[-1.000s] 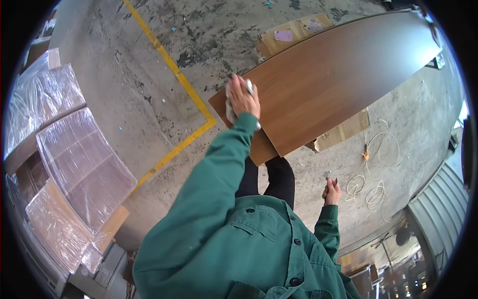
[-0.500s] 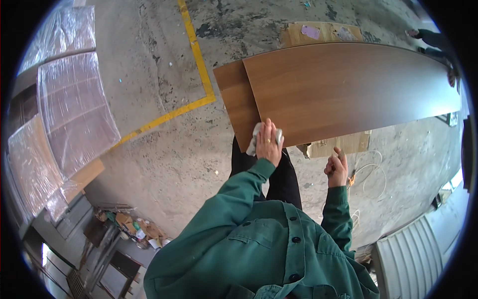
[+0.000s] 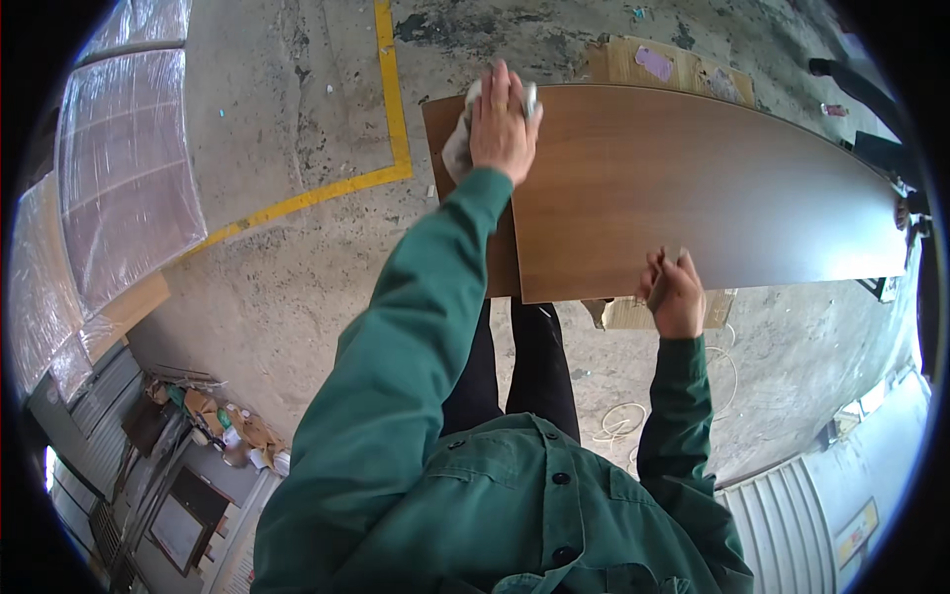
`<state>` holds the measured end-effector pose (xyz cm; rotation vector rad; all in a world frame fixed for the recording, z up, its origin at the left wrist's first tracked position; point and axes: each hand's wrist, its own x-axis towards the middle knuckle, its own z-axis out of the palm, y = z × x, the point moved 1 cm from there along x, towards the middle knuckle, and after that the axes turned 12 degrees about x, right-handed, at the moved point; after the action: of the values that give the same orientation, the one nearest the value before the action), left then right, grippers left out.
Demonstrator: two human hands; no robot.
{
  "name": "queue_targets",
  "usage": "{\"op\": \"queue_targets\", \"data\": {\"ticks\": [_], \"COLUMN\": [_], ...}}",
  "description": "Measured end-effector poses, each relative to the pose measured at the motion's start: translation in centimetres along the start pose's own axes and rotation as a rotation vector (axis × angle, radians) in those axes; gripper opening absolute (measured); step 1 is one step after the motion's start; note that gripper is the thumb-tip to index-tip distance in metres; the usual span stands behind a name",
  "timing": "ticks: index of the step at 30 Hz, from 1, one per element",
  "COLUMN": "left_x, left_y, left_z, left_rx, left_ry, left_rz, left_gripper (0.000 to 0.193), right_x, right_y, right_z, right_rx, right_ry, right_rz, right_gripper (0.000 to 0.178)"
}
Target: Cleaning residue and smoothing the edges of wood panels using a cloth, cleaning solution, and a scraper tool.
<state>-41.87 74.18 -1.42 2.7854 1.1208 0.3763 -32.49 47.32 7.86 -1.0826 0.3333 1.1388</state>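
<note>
My left hand [image 3: 505, 129] presses a crumpled white cloth [image 3: 457, 148] down at the far left end of the wood-grain boards. Its fingers lie stretched over the cloth, and a bit of it pokes out beside the index finger. The upper brown board [image 3: 712, 188] lies flat on a lower brown board [image 3: 503, 262], whose left end sticks out as a strip. Above the near edge of the upper board is my right hand [image 3: 679, 297], fingers curled. Something small and brownish shows between them, too unclear to name.
Cardboard [image 3: 618, 64] lies under the boards. At the far right end is another person's dark sleeve [image 3: 861, 94]. Film-wrapped stacked panels [image 3: 129, 168] stand at left. A yellow floor line [image 3: 394, 109] runs by the boards, and a pale hose [image 3: 623, 421] coils on the floor.
My left hand has slid the cloth from the near edge to the far edge of the boards' left end. My right hand has risen slightly over the upper board. The view has shifted.
</note>
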Motion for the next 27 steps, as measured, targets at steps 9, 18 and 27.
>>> {"op": "queue_targets", "data": {"ticks": [9,18,27], "left_x": [-23.1,-31.1,-38.7], "left_y": [6.0,1.5,-2.1], "left_z": [-6.5,-8.9,-5.4], "left_rx": [-0.225,-0.886,-0.934], "left_ry": [-0.447,-0.683,-1.119], "left_rz": [0.105,-0.559,-0.966], "left_gripper": [0.056,0.026,0.023], "right_x": [10.8,18.8,20.3], "right_y": [0.7,4.5,6.9], "right_z": [9.8,15.5,15.9], "right_rx": [-0.635,-1.277,-1.418], "right_ry": [-0.209,-0.172,-0.075], "right_rz": [-0.175,-0.913,-1.286], "right_gripper": [0.021,0.022,0.025]}}
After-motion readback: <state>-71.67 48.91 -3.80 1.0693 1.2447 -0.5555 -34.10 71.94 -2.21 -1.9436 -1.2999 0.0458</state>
